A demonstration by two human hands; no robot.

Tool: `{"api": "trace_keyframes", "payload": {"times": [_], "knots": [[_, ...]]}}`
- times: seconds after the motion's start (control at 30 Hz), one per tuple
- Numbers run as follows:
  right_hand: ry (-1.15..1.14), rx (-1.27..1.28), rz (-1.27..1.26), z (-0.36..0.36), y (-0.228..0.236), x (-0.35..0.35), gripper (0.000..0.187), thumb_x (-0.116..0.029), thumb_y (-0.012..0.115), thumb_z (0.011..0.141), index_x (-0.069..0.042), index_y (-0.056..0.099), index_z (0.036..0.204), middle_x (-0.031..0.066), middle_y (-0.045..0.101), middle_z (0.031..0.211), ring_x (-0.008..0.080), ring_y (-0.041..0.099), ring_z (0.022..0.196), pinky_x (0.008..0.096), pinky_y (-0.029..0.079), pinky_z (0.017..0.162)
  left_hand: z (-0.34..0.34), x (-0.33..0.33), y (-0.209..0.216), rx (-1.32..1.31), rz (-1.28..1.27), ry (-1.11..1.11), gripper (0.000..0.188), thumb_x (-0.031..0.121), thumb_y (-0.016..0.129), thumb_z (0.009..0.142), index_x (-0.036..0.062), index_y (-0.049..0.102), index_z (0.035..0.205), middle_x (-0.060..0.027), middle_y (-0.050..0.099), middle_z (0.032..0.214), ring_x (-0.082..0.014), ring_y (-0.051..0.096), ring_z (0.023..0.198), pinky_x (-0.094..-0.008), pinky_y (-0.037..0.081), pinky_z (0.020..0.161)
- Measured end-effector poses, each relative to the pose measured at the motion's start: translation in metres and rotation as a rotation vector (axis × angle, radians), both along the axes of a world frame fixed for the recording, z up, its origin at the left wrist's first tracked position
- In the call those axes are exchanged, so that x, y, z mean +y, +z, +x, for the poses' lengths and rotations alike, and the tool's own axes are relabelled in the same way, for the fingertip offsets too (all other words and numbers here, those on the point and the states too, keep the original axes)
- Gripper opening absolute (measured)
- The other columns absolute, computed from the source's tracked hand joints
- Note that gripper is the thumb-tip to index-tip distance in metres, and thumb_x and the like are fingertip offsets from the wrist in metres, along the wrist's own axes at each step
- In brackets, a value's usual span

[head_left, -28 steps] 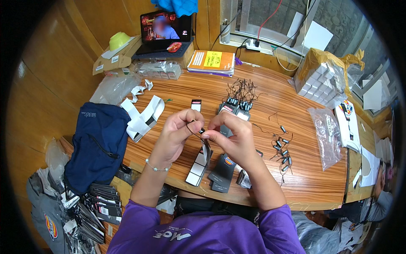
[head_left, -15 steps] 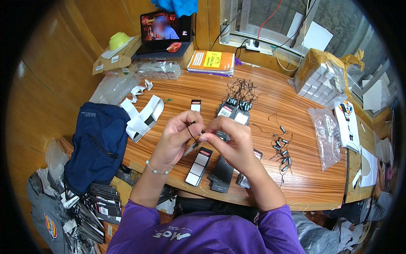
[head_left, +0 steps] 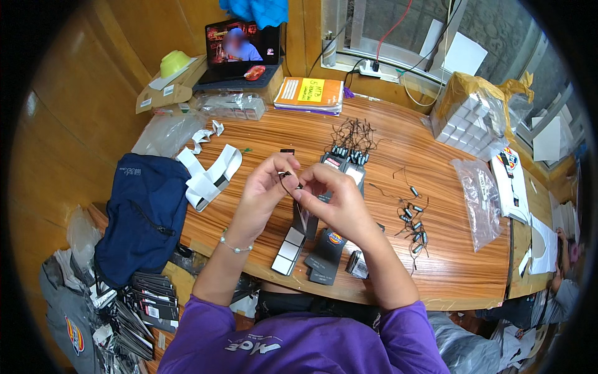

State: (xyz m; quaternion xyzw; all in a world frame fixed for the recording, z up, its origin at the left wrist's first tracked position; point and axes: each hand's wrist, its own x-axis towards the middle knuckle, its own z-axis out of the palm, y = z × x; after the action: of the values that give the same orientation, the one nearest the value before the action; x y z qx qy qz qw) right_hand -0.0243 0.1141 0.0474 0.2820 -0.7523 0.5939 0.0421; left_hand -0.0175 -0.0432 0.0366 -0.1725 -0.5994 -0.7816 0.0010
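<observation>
Above the middle of the table, my left hand (head_left: 266,184) and my right hand (head_left: 334,196) meet, fingertips pinched on a thin black cord (head_left: 283,182). A dark hang tag (head_left: 303,215) dangles below the fingers, seen nearly edge-on; its upper end is hidden. Beneath it lies a strip of white labels (head_left: 288,251). Dark printed tags (head_left: 327,257) lie to the right of the strip, partly under my right hand. Behind the hands, bundled black cords with small grey-black barrel pieces (head_left: 352,153) rest on more tags. Loose corded pieces (head_left: 416,224) are scattered to the right.
Curled white label backing (head_left: 215,171) and a navy bag (head_left: 143,212) are on the left. Notebooks (head_left: 309,93) and a laptop (head_left: 242,50) stand at the back. At right are a plastic-wrapped stack of white boxes (head_left: 470,115) and a clear plastic bag (head_left: 476,202).
Both hands have shifted slightly up and stay pinched together. The dangling tag has swung from slanting down-left to hanging more upright below my right fingers.
</observation>
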Motion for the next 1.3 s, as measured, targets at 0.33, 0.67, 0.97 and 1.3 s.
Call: {"api": "trace_keyframes", "payload": {"times": [0.33, 0.67, 0.97, 1.3], "knots": [[0.012, -0.285, -0.444, -0.014, -0.008, 0.014, 0.010, -0.006, 0.061, 0.080, -0.001, 0.054, 0.086, 0.0007, 0.053, 0.081, 0.0063, 0.050, 0.074, 0.0202, 0.041, 0.065, 0.003, 0.020, -0.017, 0.110, -0.470, 0.036, 0.038, 0.012, 0.069, 0.076, -0.0010, 0.051, 0.107, -0.0073, 0.058, 0.100, -0.0145, 0.054, 0.094, -0.0287, 0.043, 0.084], [0.065, -0.321, -0.625, -0.024, -0.002, 0.027, 0.017, -0.017, 0.043, 0.093, -0.002, 0.051, 0.098, 0.0063, 0.057, 0.074, 0.0117, 0.053, 0.071, 0.0242, 0.042, 0.069, -0.007, 0.017, -0.029, -0.054, -0.289, -0.143, 0.037, 0.004, 0.056, 0.086, 0.0026, 0.037, 0.118, -0.0054, 0.060, 0.093, -0.0080, 0.054, 0.087, -0.0225, 0.045, 0.076], [-0.069, 0.052, -0.061, -0.025, 0.002, 0.035, 0.023, -0.007, 0.063, 0.074, -0.002, 0.055, 0.095, 0.0076, 0.054, 0.096, 0.0195, 0.052, 0.091, 0.0316, 0.041, 0.080, -0.010, 0.014, -0.022, -0.092, -0.010, -0.036, 0.037, 0.004, 0.054, 0.086, 0.0051, 0.036, 0.119, -0.0090, 0.060, 0.101, -0.0111, 0.057, 0.091, -0.0248, 0.046, 0.080], [-0.099, 0.390, 0.345, -0.017, 0.002, 0.024, 0.014, -0.011, 0.065, 0.071, -0.004, 0.058, 0.080, 0.0100, 0.052, 0.089, 0.0288, 0.049, 0.088, 0.0378, 0.041, 0.076, -0.012, 0.007, -0.019, -0.251, 0.089, -0.104, 0.025, 0.010, 0.052, 0.089, 0.0043, 0.042, 0.111, -0.0054, 0.056, 0.101, -0.0093, 0.056, 0.090, -0.0245, 0.048, 0.077]]}}
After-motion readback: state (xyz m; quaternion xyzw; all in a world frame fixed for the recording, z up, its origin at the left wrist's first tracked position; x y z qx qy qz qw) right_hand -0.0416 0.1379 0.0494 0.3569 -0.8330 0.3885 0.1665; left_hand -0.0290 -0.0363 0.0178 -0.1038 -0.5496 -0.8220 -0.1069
